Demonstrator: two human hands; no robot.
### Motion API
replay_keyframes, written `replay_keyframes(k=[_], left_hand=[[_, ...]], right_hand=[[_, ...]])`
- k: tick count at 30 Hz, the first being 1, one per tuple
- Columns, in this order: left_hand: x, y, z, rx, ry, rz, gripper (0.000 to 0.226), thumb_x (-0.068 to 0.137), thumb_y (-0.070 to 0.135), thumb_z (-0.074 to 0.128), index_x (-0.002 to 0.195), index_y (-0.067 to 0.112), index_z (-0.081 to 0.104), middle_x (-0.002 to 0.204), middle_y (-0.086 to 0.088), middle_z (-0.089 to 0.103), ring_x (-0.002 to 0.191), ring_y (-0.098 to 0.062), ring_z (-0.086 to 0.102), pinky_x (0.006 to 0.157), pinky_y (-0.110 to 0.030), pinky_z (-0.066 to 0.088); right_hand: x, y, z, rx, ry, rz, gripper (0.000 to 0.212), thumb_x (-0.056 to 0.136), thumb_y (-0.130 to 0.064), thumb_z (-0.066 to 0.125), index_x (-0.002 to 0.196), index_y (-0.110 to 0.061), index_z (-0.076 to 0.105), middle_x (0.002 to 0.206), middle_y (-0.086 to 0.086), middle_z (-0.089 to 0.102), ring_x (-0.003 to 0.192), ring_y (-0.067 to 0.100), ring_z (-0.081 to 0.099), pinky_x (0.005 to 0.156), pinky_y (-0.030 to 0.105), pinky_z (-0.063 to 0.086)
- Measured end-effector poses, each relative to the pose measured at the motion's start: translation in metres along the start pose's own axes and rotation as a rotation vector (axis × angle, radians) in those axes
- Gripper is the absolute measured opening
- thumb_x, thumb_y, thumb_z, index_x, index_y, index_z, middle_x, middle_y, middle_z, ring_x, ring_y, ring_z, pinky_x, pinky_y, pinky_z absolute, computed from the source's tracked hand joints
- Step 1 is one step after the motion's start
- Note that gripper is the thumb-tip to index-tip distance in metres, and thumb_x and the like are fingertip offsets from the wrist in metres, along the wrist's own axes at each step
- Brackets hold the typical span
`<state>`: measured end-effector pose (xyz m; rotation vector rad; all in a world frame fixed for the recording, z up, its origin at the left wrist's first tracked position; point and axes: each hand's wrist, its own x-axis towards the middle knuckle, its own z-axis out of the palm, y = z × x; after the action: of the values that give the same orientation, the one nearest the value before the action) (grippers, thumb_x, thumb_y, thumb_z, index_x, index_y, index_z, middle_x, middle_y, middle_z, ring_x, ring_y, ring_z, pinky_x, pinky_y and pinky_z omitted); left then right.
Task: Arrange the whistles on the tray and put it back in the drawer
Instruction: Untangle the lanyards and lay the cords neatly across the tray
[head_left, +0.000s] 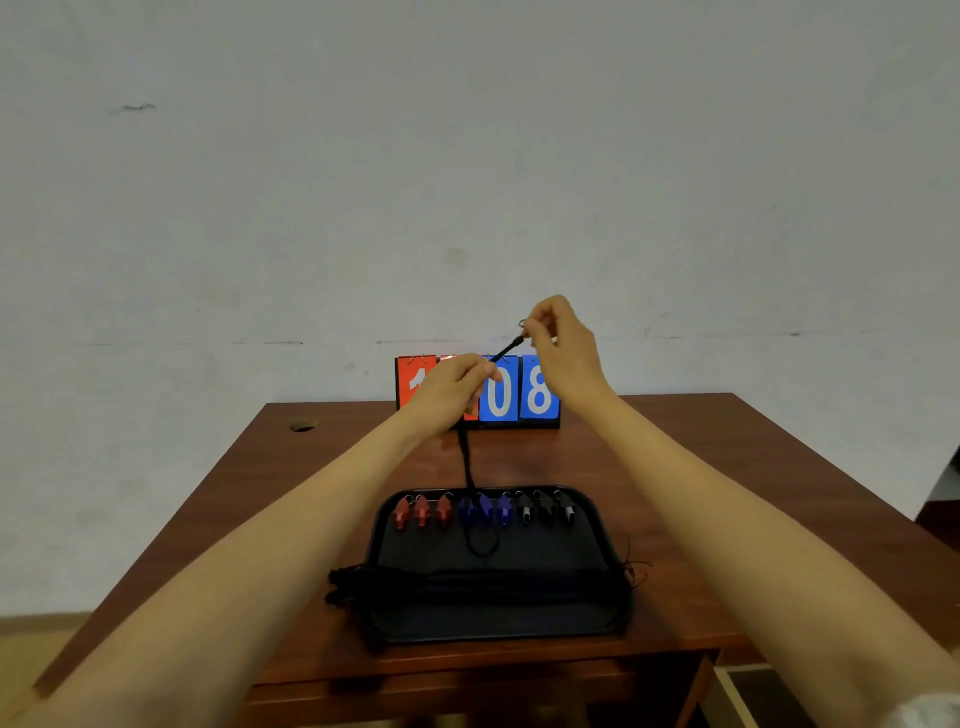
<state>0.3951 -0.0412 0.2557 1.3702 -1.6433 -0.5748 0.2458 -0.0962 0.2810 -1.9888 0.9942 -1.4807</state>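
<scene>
Whistles (483, 509) sat in row along far edge of black tray (493, 626): red whistles (422, 510) at left, blue whistles (485, 508) in middle, black whistles (545, 506) at right, three of each. Tray lay on brown table (701, 493), close to its near edge. Bundle of dark cords (467, 584) lay across tray's near half. Black cord (466, 462) rose from loop on tray, by blue whistles, up to both hands. Left hand (452, 387) gripped it, fingers curled round it. Right hand (558, 343), higher and to right, pinched its upper end between fingertips. Scoreboard (537, 389) stood at table's far edge, behind hands.
</scene>
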Motion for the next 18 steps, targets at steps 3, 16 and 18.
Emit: replay_keyframes(k=[3,16,18], left_hand=[[-0.004,-0.009,-0.013,0.148,0.017,-0.013,0.028,0.101,0.027,0.037,0.085,0.02,0.06,0.062,0.004,0.047,0.061,-0.013,0.047,0.055,-0.02,0.036],[-0.041,-0.073,-0.04,0.514,-0.024,-0.224,0.029,0.101,0.018,0.039,0.117,0.007,0.06,0.094,-0.002,0.057,0.086,-0.014,0.05,0.075,-0.022,0.037],[-0.049,-0.089,-0.04,0.551,-0.054,-0.288,0.033,0.101,0.014,0.036,0.127,0.005,0.055,0.099,-0.005,0.061,0.083,-0.013,0.051,0.076,-0.022,0.037]], right_hand=[[0.007,0.012,-0.012,0.038,0.13,0.09,0.006,0.099,-0.011,0.044,0.093,-0.011,0.044,0.085,0.0,0.058,0.073,0.014,0.055,0.062,0.014,0.043],[-0.02,0.088,-0.059,-0.344,0.089,0.286,0.007,0.1,-0.012,0.04,0.094,-0.011,0.044,0.093,0.002,0.057,0.078,0.023,0.054,0.066,0.034,0.042],[-0.031,0.098,-0.062,-0.434,0.044,0.313,0.008,0.1,-0.014,0.041,0.093,-0.012,0.044,0.089,0.005,0.057,0.074,0.025,0.053,0.064,0.035,0.041]])
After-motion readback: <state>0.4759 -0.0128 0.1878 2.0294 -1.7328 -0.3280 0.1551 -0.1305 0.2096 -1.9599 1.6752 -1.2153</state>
